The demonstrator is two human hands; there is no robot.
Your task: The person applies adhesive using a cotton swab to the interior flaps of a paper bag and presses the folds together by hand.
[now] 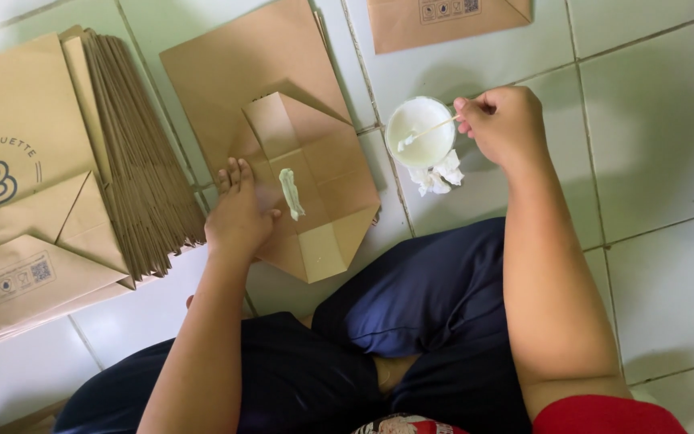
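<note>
Left hand: the left hand (238, 210) lies open and flat, fingers together, palm pressing down on the brown paper bag (303, 181) spread on the tiled floor (668, 161); it grips nothing.
Right hand: the right hand (504, 122) is closed in a pinch around a thin wooden stick (435, 127), whose far end dips into the white bowl (419, 133).
Paper bag: one bag, lying flat just ahead of the seated person's knees, its bottom flaps folded open into a diamond shape; it rests on another flat brown sheet (234, 64).
Glue: one whitish smear of paste (291, 193) runs down the middle of the opened flap, just beside the left thumb.
Bowl: one small round white bowl, on the floor to the right of the bag and apart from it, holding white paste.
Tissue: one crumpled white scrap (439, 175) touching the near side of the bowl.
Stack: one thick stack of folded brown bags (134, 153) fanned out on the left, near the left hand, lying over larger printed bags (18, 177); the number in the stack cannot be counted.
Far edge: one more brown bag (443, 20) partly in view at the top.
Person: seated on the floor, dark blue trousers (427, 297), one red sleeve (604, 416) on the right arm.
</note>
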